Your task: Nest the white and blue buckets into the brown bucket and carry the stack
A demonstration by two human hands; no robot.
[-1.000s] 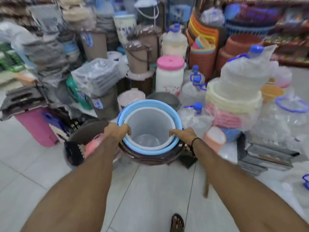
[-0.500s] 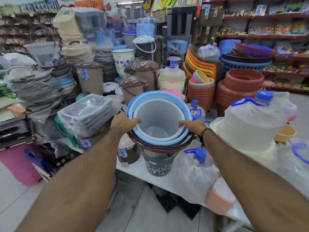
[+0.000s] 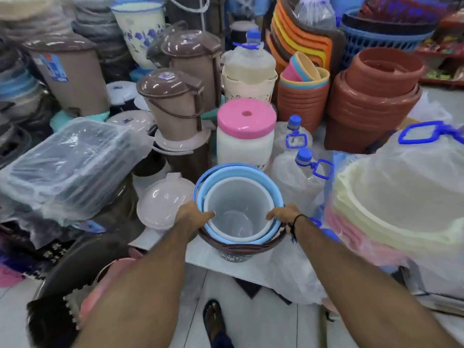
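Observation:
The white bucket [image 3: 238, 197] sits inside the blue bucket [image 3: 241, 173], and both are nested in the brown bucket [image 3: 236, 249]. The stack stands on or just above the edge of a white table [image 3: 208, 254]; I cannot tell whether it touches. My left hand [image 3: 192, 214] grips the left rim of the stack, thumb inside the white bucket. My right hand [image 3: 285, 214], with a black band on the wrist, grips the right rim. The brown bucket's lower wall shows a dark patterned band.
Shop goods crowd the table: a pink-lidded white jar [image 3: 244, 136] behind the stack, a domed clear lid [image 3: 163, 202] to its left, wrapped bottles with blue caps [image 3: 301, 172] to its right, wrapped trays [image 3: 72, 167], brown lidded bins [image 3: 173, 104], terracotta pots [image 3: 371, 96]. A sandalled foot [image 3: 213, 320] stands on the tiled floor.
The bucket stack has come down from chest height to the table's front edge, both hands still on its rim. The view has tilted down and moved closer to the goods.

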